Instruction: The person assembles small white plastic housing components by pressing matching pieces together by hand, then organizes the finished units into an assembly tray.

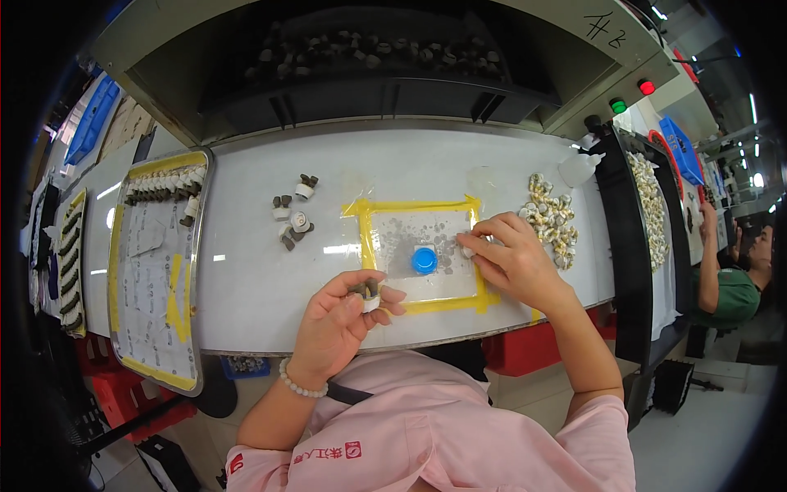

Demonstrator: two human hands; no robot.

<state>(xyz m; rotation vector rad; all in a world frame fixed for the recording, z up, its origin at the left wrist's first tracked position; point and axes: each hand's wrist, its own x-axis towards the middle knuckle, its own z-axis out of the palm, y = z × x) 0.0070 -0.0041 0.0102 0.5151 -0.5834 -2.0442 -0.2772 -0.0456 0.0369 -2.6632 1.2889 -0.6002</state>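
Note:
My left hand [332,324] grips a small white cylindrical part [370,303] with dark brown prongs sticking up, just in front of the taped square. At the square's right edge, the fingertips of my right hand [518,261] pinch a small whitish piece [468,252], partly covered by the fingers. Between the hands lies a small blue round dish [424,261], on a work patch outlined in yellow tape [418,207] and spotted with grey marks. Several similar white-and-brown parts [300,221] rest on the table to the left. A pile of small cream and yellowish pieces [548,217] lies right of my right hand.
A yellow-edged tray [201,246] at left holds rows of the parts. On the right stand a white squeeze bottle [579,168] and a black bin [627,271] of small pieces. A machine housing with a dark trough [377,98] spans the back. Another person [734,287] works far right.

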